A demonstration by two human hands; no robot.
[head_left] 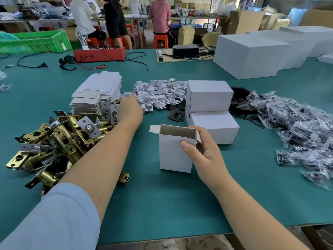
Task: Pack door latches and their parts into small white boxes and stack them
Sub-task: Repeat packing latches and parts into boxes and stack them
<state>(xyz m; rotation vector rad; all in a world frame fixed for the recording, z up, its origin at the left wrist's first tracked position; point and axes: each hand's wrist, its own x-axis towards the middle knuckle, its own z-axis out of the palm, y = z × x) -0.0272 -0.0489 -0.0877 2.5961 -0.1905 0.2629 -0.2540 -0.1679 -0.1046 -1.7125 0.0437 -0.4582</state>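
A small white box point(173, 152) stands upright on the green table with its top flaps open. My right hand point(201, 147) grips its right upper corner, thumb on the front face. My left hand point(130, 110) reaches far forward to the edge of the pile of white card inserts point(162, 94), its fingers hidden from view. Brass door latches point(59, 139) lie heaped at the left. Three closed white boxes point(210, 103) are stacked just behind the open one.
Flat unfolded boxes point(97, 92) are stacked beside the latches. Black strike plates point(176, 114) and bagged screws point(297, 127) lie at the right. Large white cartons point(252, 53) stand at the back right. A red box point(99, 55) with cables sits behind. People work at far tables.
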